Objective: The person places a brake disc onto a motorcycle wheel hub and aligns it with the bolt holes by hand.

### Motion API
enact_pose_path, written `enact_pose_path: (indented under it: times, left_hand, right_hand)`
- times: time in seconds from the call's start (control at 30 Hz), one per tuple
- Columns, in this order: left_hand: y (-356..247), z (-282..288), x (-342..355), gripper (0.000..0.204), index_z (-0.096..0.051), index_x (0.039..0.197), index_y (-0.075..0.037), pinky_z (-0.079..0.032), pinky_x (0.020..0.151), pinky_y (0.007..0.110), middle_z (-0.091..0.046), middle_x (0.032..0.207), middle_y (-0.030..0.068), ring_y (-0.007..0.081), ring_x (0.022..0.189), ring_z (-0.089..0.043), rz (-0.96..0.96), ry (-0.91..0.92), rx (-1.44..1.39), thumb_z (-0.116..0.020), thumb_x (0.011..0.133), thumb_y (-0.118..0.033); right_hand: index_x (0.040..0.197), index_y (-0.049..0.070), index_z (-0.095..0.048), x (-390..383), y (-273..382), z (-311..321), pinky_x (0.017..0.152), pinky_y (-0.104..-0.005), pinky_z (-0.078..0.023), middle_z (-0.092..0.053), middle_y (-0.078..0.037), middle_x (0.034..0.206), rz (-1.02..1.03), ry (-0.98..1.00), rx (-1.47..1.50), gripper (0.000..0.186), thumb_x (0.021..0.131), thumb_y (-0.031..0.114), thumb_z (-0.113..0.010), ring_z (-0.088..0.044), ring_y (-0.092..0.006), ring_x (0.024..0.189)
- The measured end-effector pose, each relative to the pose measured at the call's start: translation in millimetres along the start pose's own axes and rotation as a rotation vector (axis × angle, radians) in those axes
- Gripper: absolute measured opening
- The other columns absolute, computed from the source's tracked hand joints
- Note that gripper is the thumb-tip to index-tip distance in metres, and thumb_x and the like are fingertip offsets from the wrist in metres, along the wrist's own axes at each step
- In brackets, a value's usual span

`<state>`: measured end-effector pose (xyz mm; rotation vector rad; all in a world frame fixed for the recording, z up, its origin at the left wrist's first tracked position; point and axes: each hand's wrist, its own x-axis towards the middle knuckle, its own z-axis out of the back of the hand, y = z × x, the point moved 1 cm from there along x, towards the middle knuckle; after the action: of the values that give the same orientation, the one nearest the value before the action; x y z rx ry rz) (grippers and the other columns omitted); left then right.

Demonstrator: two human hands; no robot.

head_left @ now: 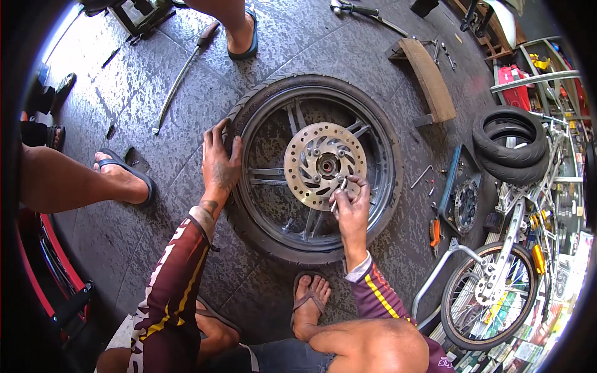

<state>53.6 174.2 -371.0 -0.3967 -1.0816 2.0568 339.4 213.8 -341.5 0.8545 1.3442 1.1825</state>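
Note:
A motorcycle wheel (268,173) with a black tire (239,221) lies flat on the floor in front of me, its drilled brake disc (298,180) facing up. My left hand (219,163) rests against the tire's left side, fingers spread and thumb apart. Over the lower right part of the disc, my right hand (352,208) is closed in a pinch around a slim silver metal rod (339,190). The rod's lower end is hidden by my fingers. Its tip is close to a bolt of the disc, but I cannot tell whether they touch.
Another person's sandaled feet (124,180) are beyond and left of the wheel. A tire lever (177,93) lies upper left, a curved wooden stand (428,81) upper right. At right are a blue tray (454,186), orange-handled pliers (434,234), stacked tires (510,146) and a small spoked wheel (457,311).

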Motion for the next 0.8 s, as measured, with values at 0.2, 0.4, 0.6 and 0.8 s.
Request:
enact_pose_path:
  times: [0.2,0.4,0.6,0.8]
  left_hand:
    - [1.4,3.6,-2.1,0.045,-0.049,0.139,-0.015,-0.047,0.102,0.047,-0.052,0.131,0.0159,0.0389,0.124,-0.053,0.013,-0.004,0.03,-0.06,0.096,-0.025]
    - [-2.3,0.2,1.1,0.044,-0.05,0.138,-0.015,-0.048,0.102,0.046,-0.052,0.131,0.016,0.0385,0.123,-0.054,0.008,-0.01,0.016,-0.06,0.096,-0.024]
    - [-1.8,3.1,0.5,0.044,-0.049,0.139,-0.016,-0.048,0.102,0.047,-0.051,0.132,0.0162,0.0384,0.123,-0.055,0.016,-0.008,0.026,-0.059,0.097,-0.025]
    - [-0.6,3.6,0.2,0.045,-0.049,0.139,-0.016,-0.049,0.102,0.047,-0.051,0.132,0.0161,0.0385,0.123,-0.055,0.022,0.002,0.013,-0.06,0.097,-0.025]
  right_hand:
    - [0.126,0.001,-0.042,-15.7,30.3,-25.0,0.049,-0.0236,-0.042,-0.071,-0.01,0.077,0.064,0.088,-0.192,0.035,0.096,0.005,-0.06,-0.057,-0.0077,0.053]
    - [0.104,0.004,-0.063,64.9,46.3,28.8,0.072,-0.0396,-0.053,-0.07,-0.016,0.088,0.461,0.088,-0.803,0.017,0.095,0.018,-0.064,-0.068,-0.0317,0.08]
    - [0.103,0.005,-0.066,91.1,61.1,35.9,0.076,-0.0418,-0.051,-0.069,-0.016,0.088,0.418,0.299,-0.848,0.017,0.092,0.018,-0.067,-0.066,-0.0338,0.085]
    - [0.105,0.004,-0.067,103.5,68.6,39.9,0.078,-0.0413,-0.051,-0.069,-0.014,0.093,0.592,0.449,-0.893,0.02,0.089,0.015,-0.069,-0.065,-0.0332,0.088]
